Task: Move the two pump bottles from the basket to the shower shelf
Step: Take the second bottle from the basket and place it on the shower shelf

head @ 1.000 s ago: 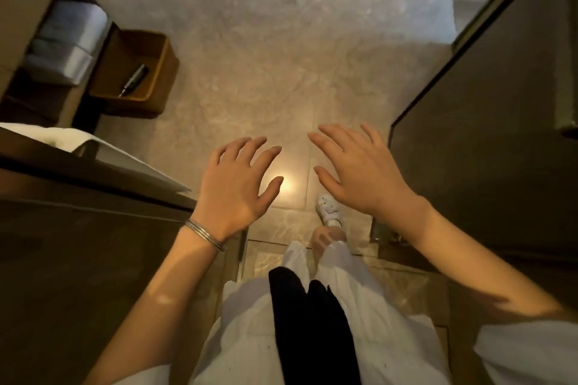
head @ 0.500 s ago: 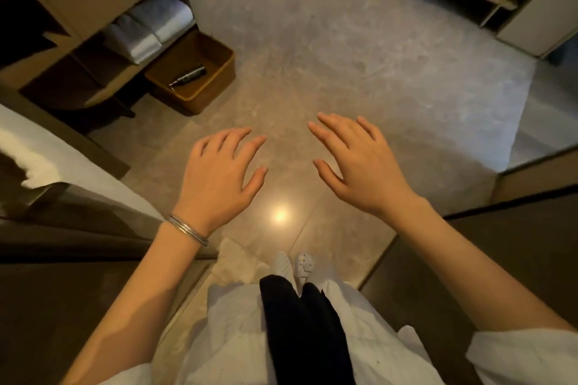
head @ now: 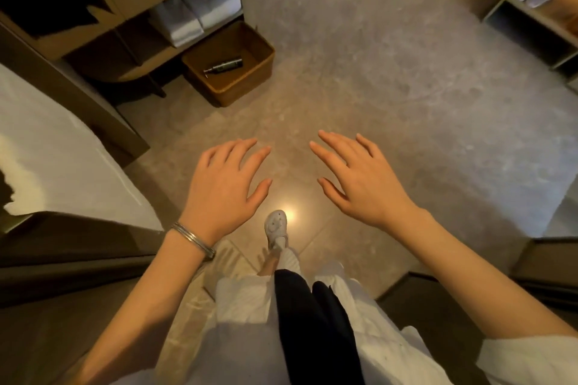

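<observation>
A brown basket (head: 250, 84) stands on the floor at upper left, beside a low wooden shelf unit. One dark pump bottle (head: 223, 66) lies on its side on the basket's bottom. No second bottle shows, and the shower shelf is out of view. My left hand (head: 223, 187), with a silver bangle at the wrist, floats palm down over the floor, fingers spread and empty. My right hand (head: 359, 180) hovers beside it, also spread and empty. Both hands are well short of the basket.
Folded white towels (head: 197, 14) lie on the shelf unit behind the basket. A white counter edge (head: 62, 159) juts in at left. A dark threshold (head: 469, 287) runs at lower right. Another shelf (head: 538, 3) with slippers stands at top right. My foot (head: 276, 228) steps forward on stone tile.
The view has advanced out of the dark doorway toward the basket, which now sits nearer and more central. Both hands stay spread and empty in front of me.
</observation>
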